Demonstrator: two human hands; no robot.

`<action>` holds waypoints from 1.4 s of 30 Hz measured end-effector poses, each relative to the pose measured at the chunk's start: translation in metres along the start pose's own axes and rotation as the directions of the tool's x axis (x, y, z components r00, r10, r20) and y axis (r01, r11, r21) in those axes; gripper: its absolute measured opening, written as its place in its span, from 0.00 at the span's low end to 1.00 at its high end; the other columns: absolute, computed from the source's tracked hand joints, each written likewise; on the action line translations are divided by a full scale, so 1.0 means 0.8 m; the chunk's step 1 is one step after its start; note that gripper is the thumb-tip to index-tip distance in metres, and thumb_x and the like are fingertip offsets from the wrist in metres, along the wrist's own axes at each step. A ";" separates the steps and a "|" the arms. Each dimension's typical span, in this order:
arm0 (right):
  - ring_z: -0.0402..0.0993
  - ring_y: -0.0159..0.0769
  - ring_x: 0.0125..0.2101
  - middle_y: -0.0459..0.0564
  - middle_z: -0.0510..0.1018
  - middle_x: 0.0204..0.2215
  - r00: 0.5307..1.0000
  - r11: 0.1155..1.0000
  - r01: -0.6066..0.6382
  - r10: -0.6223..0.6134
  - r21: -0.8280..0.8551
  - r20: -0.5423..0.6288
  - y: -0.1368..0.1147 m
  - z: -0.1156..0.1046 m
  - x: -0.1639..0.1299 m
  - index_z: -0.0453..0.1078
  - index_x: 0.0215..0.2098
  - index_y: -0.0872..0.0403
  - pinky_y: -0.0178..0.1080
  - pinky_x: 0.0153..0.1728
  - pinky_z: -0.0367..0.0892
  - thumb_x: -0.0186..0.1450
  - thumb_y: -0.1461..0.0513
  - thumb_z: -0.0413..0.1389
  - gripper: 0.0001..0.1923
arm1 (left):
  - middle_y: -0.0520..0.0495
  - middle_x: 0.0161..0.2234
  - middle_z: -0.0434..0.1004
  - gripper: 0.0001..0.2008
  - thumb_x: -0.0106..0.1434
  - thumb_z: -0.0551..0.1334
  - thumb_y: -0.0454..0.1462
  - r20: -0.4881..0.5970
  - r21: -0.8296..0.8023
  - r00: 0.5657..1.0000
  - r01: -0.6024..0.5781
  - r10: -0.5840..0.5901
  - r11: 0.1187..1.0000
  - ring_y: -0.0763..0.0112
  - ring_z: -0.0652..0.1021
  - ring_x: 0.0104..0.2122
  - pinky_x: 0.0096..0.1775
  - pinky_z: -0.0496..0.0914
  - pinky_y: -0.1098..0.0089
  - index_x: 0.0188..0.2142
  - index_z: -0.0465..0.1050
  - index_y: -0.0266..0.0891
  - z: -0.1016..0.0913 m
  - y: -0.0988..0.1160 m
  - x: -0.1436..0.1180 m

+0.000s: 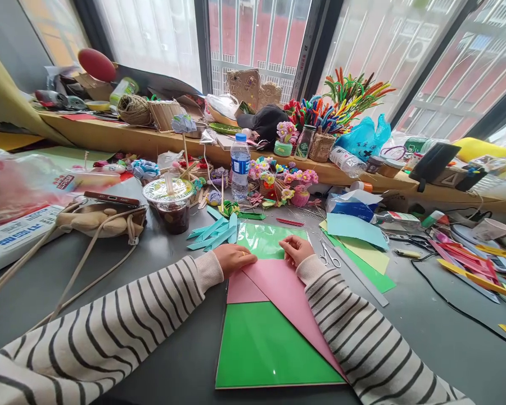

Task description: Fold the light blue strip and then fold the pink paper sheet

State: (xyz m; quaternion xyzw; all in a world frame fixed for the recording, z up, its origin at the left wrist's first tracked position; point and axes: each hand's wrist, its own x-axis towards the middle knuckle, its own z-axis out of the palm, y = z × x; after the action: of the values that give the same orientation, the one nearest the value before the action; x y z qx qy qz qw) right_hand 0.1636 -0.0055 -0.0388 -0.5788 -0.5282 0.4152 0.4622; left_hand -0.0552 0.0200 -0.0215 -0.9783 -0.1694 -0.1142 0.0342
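A pink sheet of paper [285,292] lies folded over at a slant, on a stack of green paper [263,344] in a clear plastic sleeve. At the sheet's far left corner, my left hand [236,258] presses the paper with its fingers closed together. My right hand [296,249] is closed in a pinch at the sheet's far right edge; its fingertips partly hide the paper there. Beyond the hands, the sleeve's shiny far end [259,235] shows. Small white-handled scissors [329,254] rest just right of my right hand, and folded light-blue paper strips [214,232] lie left of the sleeve.
A lidded cup with dark drink [171,216] and a tan pouch with a phone [101,218] stand at left. A water bottle [240,169] rises behind the sleeve. A grey ruler [362,277] lies by coloured papers [357,229] at right. Craft flowers [278,177] line the back.
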 end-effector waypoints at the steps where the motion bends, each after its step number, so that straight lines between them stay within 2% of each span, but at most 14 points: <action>1: 0.56 0.25 0.06 0.38 0.64 0.07 1.000 1.000 -0.001 0.001 0.001 -0.001 0.000 0.000 0.000 0.61 0.22 0.54 0.28 0.07 0.50 0.47 0.50 0.54 0.15 | 0.49 0.33 0.75 0.14 0.58 0.45 0.29 -0.015 0.000 1.000 -0.004 0.004 1.000 0.72 0.71 0.38 0.36 0.64 0.74 0.39 0.64 0.39 -0.002 -0.001 -0.003; 8: 0.56 0.25 0.06 0.39 0.65 0.07 1.000 1.000 0.000 0.000 0.001 -0.007 -0.001 0.000 0.001 0.60 0.22 0.54 0.28 0.07 0.50 0.48 0.50 0.53 0.15 | 0.49 0.31 0.75 0.13 0.58 0.45 0.28 -0.055 0.046 0.998 -0.025 0.028 0.999 0.71 0.73 0.35 0.35 0.66 0.70 0.37 0.64 0.39 -0.013 -0.010 -0.028; 27: 0.57 0.23 0.07 0.39 0.65 0.07 1.000 1.000 -0.008 0.008 -0.011 -0.005 -0.001 0.000 0.001 0.60 0.22 0.55 0.27 0.07 0.51 0.48 0.51 0.53 0.15 | 0.50 0.30 0.75 0.14 0.58 0.44 0.28 -0.041 0.056 0.999 0.008 -0.006 0.998 0.72 0.72 0.35 0.33 0.66 0.72 0.35 0.66 0.38 -0.025 -0.020 -0.057; 31: 0.57 0.23 0.07 0.39 0.65 0.07 1.000 1.000 -0.006 0.006 -0.018 -0.008 -0.001 0.001 0.001 0.60 0.22 0.55 0.27 0.07 0.51 0.48 0.51 0.53 0.15 | 0.49 0.30 0.75 0.15 0.58 0.44 0.27 -0.079 0.073 0.996 0.036 -0.030 0.997 0.72 0.72 0.36 0.34 0.66 0.73 0.34 0.67 0.38 -0.033 -0.024 -0.063; 35: 0.57 0.24 0.07 0.39 0.64 0.08 1.000 0.999 -0.019 0.019 -0.031 0.005 -0.002 0.002 0.000 0.60 0.21 0.54 0.27 0.07 0.52 0.48 0.52 0.53 0.14 | 0.45 0.35 0.73 0.15 0.59 0.43 0.28 -0.141 0.027 0.986 0.098 -0.093 0.995 0.72 0.70 0.41 0.39 0.66 0.71 0.37 0.66 0.36 -0.032 -0.012 -0.044; 38: 0.58 0.24 0.08 0.38 0.65 0.08 0.998 0.997 -0.051 0.053 -0.055 0.043 -0.005 0.003 0.002 0.60 0.20 0.54 0.28 0.09 0.55 0.48 0.55 0.54 0.11 | 0.42 0.43 0.69 0.14 0.60 0.46 0.34 -0.101 -0.097 0.994 0.019 -0.029 0.995 0.69 0.65 0.48 0.46 0.62 0.67 0.43 0.63 0.34 -0.013 0.015 -0.012; 40: 0.59 0.24 0.09 0.39 0.65 0.08 0.991 0.993 -0.090 0.097 -0.081 0.091 -0.009 0.003 0.005 0.60 0.19 0.54 0.28 0.10 0.57 0.48 0.57 0.55 0.10 | 0.37 0.49 0.61 0.24 0.56 0.51 0.45 -0.025 -0.144 0.999 -0.041 0.038 0.989 0.60 0.58 0.52 0.50 0.57 0.60 0.47 0.59 0.31 0.003 0.035 0.007; 42: 0.61 0.25 0.09 0.39 0.65 0.08 0.977 0.983 -0.140 0.157 -0.121 0.144 -0.015 0.000 0.010 0.61 0.18 0.55 0.28 0.11 0.58 0.48 0.59 0.55 0.09 | 0.36 0.52 0.55 0.32 0.53 0.51 0.50 0.026 -0.168 1.000 0.021 -0.017 0.986 0.56 0.54 0.53 0.51 0.53 0.56 0.51 0.54 0.29 0.014 0.049 0.018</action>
State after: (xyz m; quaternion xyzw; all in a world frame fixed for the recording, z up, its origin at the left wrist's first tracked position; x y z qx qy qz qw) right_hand 0.1614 0.0026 -0.0274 -0.6076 -0.5395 0.4620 0.3553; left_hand -0.0262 -0.0111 -0.0301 -0.9773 -0.1690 -0.1167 -0.0518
